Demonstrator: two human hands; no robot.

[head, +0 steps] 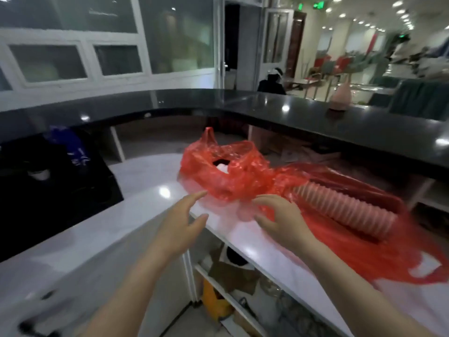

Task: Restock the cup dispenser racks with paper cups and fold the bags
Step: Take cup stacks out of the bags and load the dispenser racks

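A crumpled red plastic bag [233, 170] lies on the white counter [136, 205], its mouth open with something white showing inside. To its right, a long sleeve of stacked paper cups [340, 205] lies on its side under more red plastic [364, 254]. My left hand [184, 222] hovers just short of the bag's near edge, fingers straight and spread, holding nothing. My right hand [277, 215] is at the bag's lower edge with fingers loosely curved over the plastic; the blur hides whether it grips.
A raised black countertop [291, 105] curves behind the white one. A black box with a blue bag [63, 166] stands at the left. Open shelves with clutter [233, 283] lie below the counter edge. A pink vase [342, 93] sits far right, and a person beyond.
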